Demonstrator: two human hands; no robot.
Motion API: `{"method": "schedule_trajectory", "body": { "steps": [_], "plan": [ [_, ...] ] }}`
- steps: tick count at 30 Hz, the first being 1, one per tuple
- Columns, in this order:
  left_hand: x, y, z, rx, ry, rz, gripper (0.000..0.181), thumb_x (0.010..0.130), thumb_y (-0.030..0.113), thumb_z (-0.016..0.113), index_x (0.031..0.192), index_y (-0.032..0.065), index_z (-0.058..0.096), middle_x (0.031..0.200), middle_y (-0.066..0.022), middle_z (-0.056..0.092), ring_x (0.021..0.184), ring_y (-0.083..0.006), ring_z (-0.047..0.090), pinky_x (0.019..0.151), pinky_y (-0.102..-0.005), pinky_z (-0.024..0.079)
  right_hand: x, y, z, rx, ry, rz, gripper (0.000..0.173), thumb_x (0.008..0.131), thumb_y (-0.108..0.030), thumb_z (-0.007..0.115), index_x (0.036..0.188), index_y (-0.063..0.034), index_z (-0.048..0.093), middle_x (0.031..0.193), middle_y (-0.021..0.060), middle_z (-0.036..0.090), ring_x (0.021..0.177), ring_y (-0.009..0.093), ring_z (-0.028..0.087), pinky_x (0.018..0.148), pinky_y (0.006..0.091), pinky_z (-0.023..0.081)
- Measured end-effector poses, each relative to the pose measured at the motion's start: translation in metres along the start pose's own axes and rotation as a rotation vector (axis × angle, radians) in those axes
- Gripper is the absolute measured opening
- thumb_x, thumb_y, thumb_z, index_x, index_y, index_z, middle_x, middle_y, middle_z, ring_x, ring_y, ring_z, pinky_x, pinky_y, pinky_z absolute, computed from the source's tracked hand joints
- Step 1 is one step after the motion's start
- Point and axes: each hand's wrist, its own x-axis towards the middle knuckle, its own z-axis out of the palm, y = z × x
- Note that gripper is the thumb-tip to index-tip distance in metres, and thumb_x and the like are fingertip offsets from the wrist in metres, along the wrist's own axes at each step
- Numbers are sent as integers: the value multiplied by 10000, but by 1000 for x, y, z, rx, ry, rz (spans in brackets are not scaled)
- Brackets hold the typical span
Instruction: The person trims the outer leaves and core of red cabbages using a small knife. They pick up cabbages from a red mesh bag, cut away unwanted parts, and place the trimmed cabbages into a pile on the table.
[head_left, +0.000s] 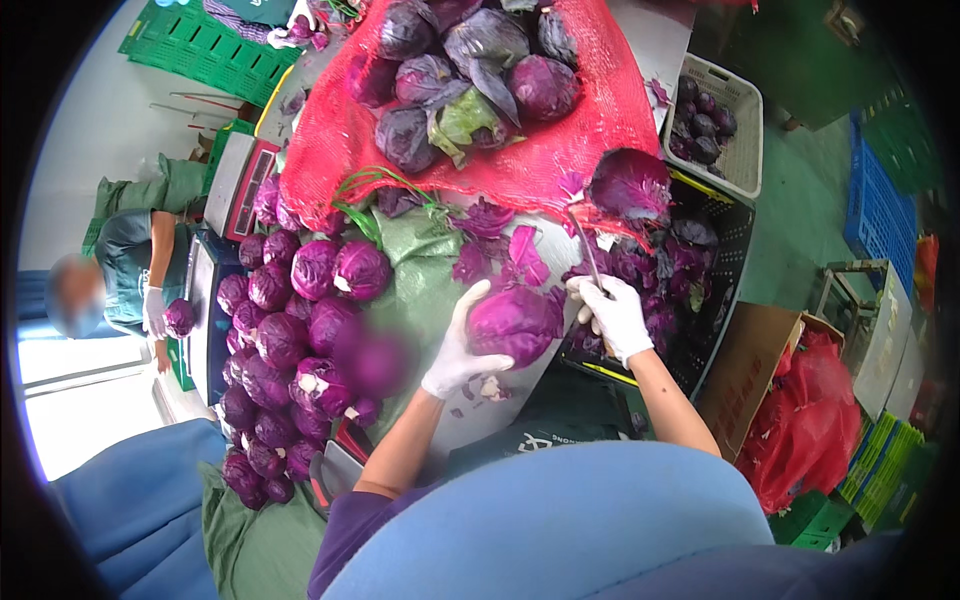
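My left hand (459, 352), in a white glove, grips a red cabbage (514, 325) from its left side above the metal table (480, 420). My right hand (613, 315), also gloved, is closed around the handle of a knife (587, 247), whose blade points away from me. A small pale piece of cabbage (574, 187) shows by the blade's far end. Loose purple leaves (525, 255) lie beyond the held cabbage. A pile of red cabbages (281, 341) stands to the left, and a red mesh sack (322, 142) with more cabbages lies at the far side.
A black crate (731, 277) of leaves stands right of the table, with a pale crate (754, 142) of small cabbages beyond it. A cardboard box (750, 352) with red mesh is at the right. Scales (244, 184) and a co-worker (135, 270) are at the left; another person's gloved hands (289, 34) show at the top.
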Motion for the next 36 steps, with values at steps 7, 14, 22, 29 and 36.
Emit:
{"method": "schedule_trajectory", "body": {
  "steps": [7, 14, 22, 29, 36],
  "plan": [
    [-10, -11, -8, -765, -139, -99, 1155, 624, 256, 857, 1578, 87, 230, 1567, -158, 340, 1422, -339, 405, 1193, -477, 342, -9, -77, 20, -278, -288, -324, 326, 943, -258, 690, 1180, -36, 717, 925, 23, 668, 773, 75, 601, 729, 255, 492],
    [-32, -45, 0, -1151, -81, -168, 616, 1017, 493, 422, 1464, 68, 423, 1451, -152, 495, 1352, -364, 458, 1150, -549, 364, 11, -127, 80, -357, -766, 21, 223, 899, -286, 753, 937, -92, 648, 786, -55, 577, 716, 55, 519, 634, 240, 435],
    [-42, -50, 5, -989, -216, 132, 483, 1033, 399, 465, 1420, 112, 470, 1344, -119, 574, 1248, -289, 541, 1037, -482, 490, 32, -54, 115, 436, -713, 410, 119, 933, -166, 670, 928, -48, 658, 662, -17, 559, 495, 74, 483, 440, 237, 386],
    [-58, 49, -83, -775, 364, 386, 580, 942, 439, 619, 1400, 102, 505, 1360, -112, 579, 1275, -321, 544, 1076, -474, 463, 15, -59, 108, -33, -387, 247, 265, 979, -207, 656, 1178, -33, 669, 752, 7, 635, 511, 64, 527, 409, 201, 362],
    [-58, 128, -276, 554, 1148, 427, 875, 756, 306, 881, 1462, 91, 412, 1333, -127, 526, 1234, -243, 540, 1074, -373, 446, 59, 6, 43, -30, -292, 190, 301, 985, -167, 638, 1259, -45, 630, 781, 55, 678, 554, 94, 558, 445, 231, 397]
  ]
}}
